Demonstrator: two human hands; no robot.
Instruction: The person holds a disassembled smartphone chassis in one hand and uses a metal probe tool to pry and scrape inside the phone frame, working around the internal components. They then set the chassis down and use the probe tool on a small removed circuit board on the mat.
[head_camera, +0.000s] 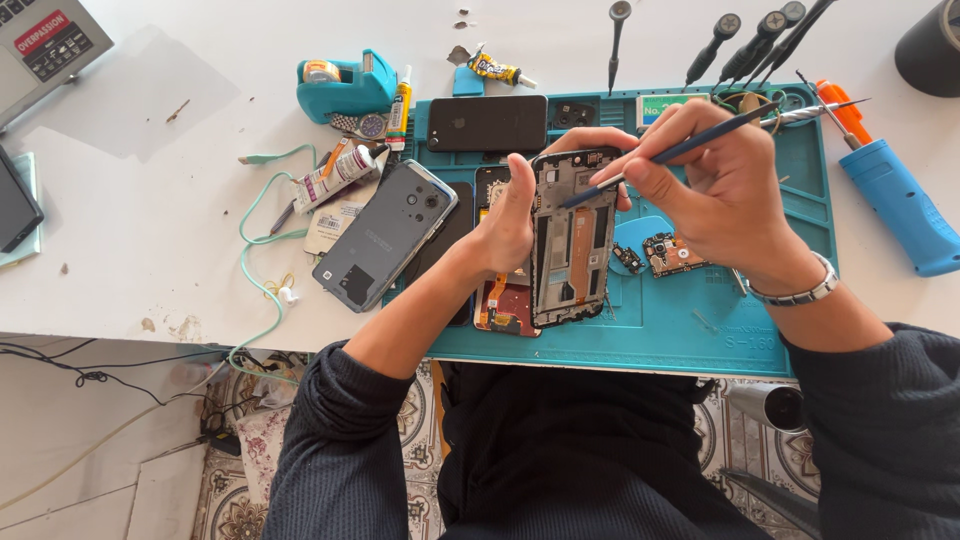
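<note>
My L hand (508, 222) grips the opened phone frame (572, 240) by its left edge, tilted up over the teal work mat (700, 325). R hand (715, 190) pinches a thin blue spudger (665, 155) w/ tip touching the frame's upper right. Small circuit board (672, 254) lies on mat just right of frame, under my R hand. Grey back cover (385, 235) sits to the left.

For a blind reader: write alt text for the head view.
Seen from above, the left hand holds an opened phone frame over a teal work mat, while the right hand pokes it with a thin blue tool. A grey phone back cover and black phone lie nearby.
</note>
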